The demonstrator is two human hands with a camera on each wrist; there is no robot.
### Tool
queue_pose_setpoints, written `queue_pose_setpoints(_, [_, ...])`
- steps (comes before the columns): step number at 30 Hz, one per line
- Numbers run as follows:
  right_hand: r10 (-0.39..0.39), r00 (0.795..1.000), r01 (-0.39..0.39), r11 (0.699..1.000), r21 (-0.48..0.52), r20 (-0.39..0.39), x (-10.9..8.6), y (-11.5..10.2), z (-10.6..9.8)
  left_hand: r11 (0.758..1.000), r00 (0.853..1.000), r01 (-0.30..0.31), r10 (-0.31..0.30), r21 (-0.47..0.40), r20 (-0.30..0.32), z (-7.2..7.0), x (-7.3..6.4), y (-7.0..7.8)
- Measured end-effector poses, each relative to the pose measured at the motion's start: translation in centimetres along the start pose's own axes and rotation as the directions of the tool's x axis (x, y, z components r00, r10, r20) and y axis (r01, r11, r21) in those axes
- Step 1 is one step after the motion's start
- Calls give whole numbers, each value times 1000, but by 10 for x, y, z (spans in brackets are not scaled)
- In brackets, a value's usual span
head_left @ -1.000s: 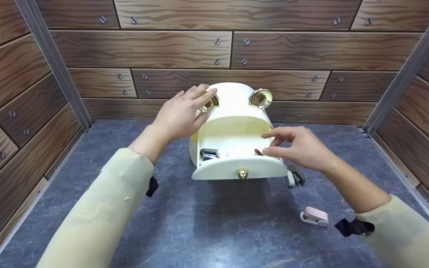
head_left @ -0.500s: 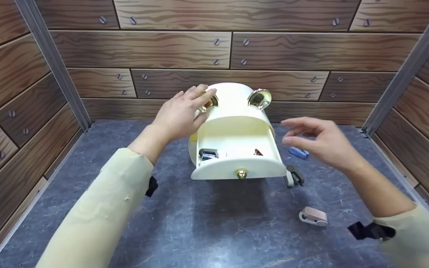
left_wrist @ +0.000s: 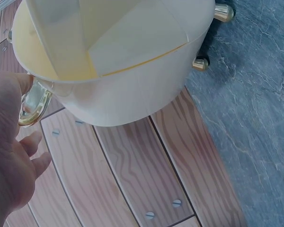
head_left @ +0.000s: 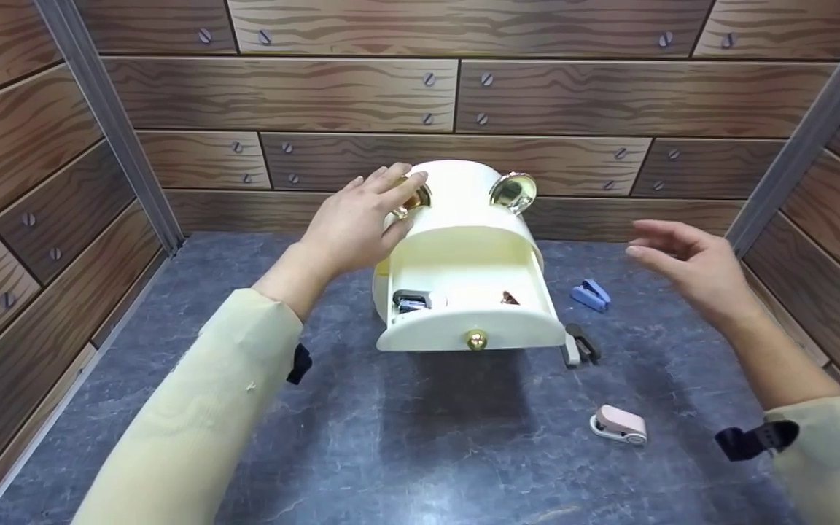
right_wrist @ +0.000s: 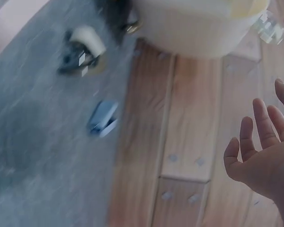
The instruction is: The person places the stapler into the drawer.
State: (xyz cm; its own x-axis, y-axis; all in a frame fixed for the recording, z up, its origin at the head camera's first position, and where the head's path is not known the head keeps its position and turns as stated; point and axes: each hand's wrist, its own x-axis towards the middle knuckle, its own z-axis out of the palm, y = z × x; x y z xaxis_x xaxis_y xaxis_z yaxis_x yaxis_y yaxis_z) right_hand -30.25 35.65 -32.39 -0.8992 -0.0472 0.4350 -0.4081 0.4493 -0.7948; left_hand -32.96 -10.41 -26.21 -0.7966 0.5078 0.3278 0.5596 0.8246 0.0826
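Note:
A cream, rounded storage box (head_left: 456, 193) with two gold ears stands in the middle, its drawer (head_left: 472, 329) pulled out by a gold knob. My left hand (head_left: 362, 215) rests over the box's left gold ear (left_wrist: 35, 104), fingers extended and thumb against the side. A dark item with a shiny blue part (head_left: 411, 301) lies in the drawer's left corner, and a small reddish-brown piece (head_left: 510, 298) sits on its right. My right hand (head_left: 693, 266) is in the air to the right of the box, holding nothing, fingers loosely bent.
Right of the box lie a small blue stapler (head_left: 590, 294), a black-and-white stapler-like item (head_left: 580, 345) beside the drawer's corner, and a small pink-and-white stapler (head_left: 618, 425) nearer the front. Wood-patterned walls (head_left: 362, 95) enclose the dark marbled surface (head_left: 303, 452).
My right hand has left the drawer's right side and moved off to the right, uncovering the reddish-brown piece and the blue stapler. The left hand stays on the ear.

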Motion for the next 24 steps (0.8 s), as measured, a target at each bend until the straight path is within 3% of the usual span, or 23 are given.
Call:
queue_pose_setpoints(5, [85, 996, -83, 996, 43, -35, 6, 38, -7, 1000, 1000, 0, 0, -3, -3, -1, 0, -1])
queue_pose_setpoints(11, [166, 986, -164, 981, 103, -14, 10, 72, -3, 1000, 1000, 5, -5, 6, -7, -2, 1, -3])
queue_pose_setpoints(19, [269, 958, -262, 962, -75, 103, 16, 105, 10, 1000, 1000, 2, -2, 7, -6, 0, 1, -2])
queue_pose_setpoints(24, [294, 936, -264, 950, -166, 192, 21, 122, 22, 1000, 1000, 6, -6, 10, -5, 1, 2, -2])
